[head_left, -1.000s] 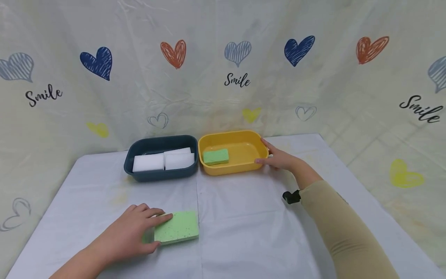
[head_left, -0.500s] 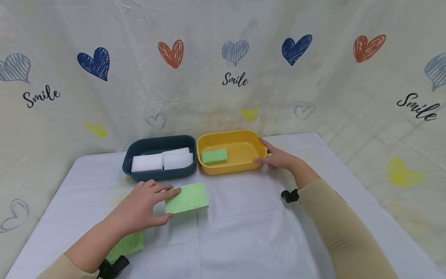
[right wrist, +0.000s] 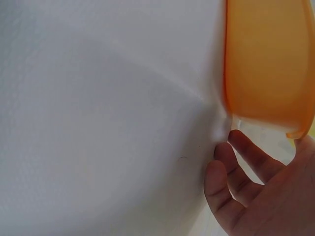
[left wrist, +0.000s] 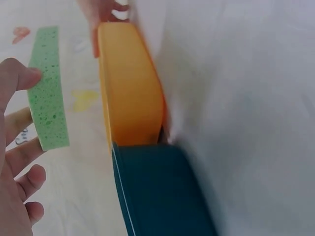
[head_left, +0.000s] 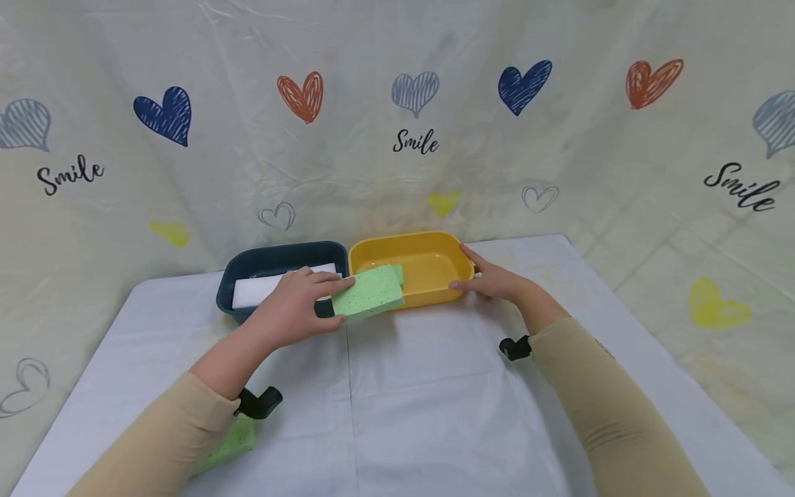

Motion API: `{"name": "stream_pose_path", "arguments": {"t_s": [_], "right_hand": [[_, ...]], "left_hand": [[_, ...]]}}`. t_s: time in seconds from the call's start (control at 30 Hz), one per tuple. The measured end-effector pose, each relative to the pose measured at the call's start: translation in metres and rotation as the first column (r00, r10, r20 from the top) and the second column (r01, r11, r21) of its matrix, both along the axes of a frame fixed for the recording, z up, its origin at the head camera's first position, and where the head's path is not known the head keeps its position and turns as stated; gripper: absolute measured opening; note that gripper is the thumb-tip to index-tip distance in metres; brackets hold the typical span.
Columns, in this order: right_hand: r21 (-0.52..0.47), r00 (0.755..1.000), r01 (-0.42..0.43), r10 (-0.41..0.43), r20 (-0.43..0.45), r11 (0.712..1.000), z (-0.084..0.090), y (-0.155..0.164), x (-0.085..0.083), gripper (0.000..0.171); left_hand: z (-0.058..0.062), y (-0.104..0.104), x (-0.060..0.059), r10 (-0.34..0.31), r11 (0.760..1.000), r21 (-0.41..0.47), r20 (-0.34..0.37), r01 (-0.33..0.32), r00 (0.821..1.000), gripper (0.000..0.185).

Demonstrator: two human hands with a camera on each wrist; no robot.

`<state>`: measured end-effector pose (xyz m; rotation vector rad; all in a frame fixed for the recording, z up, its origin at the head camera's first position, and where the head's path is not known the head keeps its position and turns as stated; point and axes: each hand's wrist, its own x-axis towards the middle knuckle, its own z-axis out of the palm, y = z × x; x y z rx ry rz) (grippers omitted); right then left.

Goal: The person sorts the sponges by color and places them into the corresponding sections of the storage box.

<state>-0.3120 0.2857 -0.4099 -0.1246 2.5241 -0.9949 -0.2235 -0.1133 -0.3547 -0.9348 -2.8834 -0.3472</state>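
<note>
My left hand [head_left: 301, 304] pinches a speckled green sponge [head_left: 369, 293] between thumb and fingers. The sponge is held above the front left rim of a yellow container [head_left: 435, 297], apart from the table. In the left wrist view the same sponge [left wrist: 49, 93] shows its long side, with the thumb on one face and fingers on the other. Inside the yellow container, partly hidden behind the held sponge, lies another green sponge [head_left: 398, 273]. My right hand [head_left: 493, 279] holds the container's right end, thumb at the front and index finger toward the back corner.
A dark blue container [head_left: 232, 314] with white sponge blocks [head_left: 251, 291] adjoins the yellow one; my left hand partly covers it. Another green sponge [head_left: 232, 445] lies on the white-covered table [head_left: 422, 414] under my left forearm. A heart-printed sheet [head_left: 348, 172] hangs behind.
My left hand has lifted the green sponge off the near left and carried it forward and right to the yellow container, uncovering another sponge. My right hand stays at the container's end.
</note>
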Motion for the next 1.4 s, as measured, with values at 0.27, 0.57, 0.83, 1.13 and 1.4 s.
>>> {"name": "stream_pose_path", "arguments": {"t_s": [0.27,0.57,0.83,1.13,1.4], "right_hand": [[0.019,1.000,0.013,-0.013,0.005,1.000,-0.001,0.000,-0.001,0.114],[0.009,1.000,0.010,-0.010,-0.005,1.000,-0.002,0.004,-0.001,0.105],[-0.009,1.000,0.015,-0.015,-0.002,1.000,-0.001,0.002,0.001,0.104],[0.015,1.000,-0.011,0.011,-0.015,1.000,-0.001,0.004,-0.001,0.107],[0.005,1.000,-0.010,0.010,-0.025,1.000,-0.003,0.005,-0.002,0.108]], "left_hand": [[-0.003,0.038,-0.037,0.031,0.999,0.012,0.072,-0.031,0.997,0.064],[-0.009,0.081,-0.079,0.064,0.997,0.030,0.208,-0.071,0.976,0.064],[-0.026,0.106,-0.108,0.100,0.993,0.042,0.263,-0.115,0.960,0.063],[-0.034,0.122,-0.119,0.126,0.992,-0.012,0.316,-0.129,0.940,0.061],[-0.035,0.138,-0.120,0.105,0.994,-0.051,0.330,-0.093,0.938,0.056]]}}
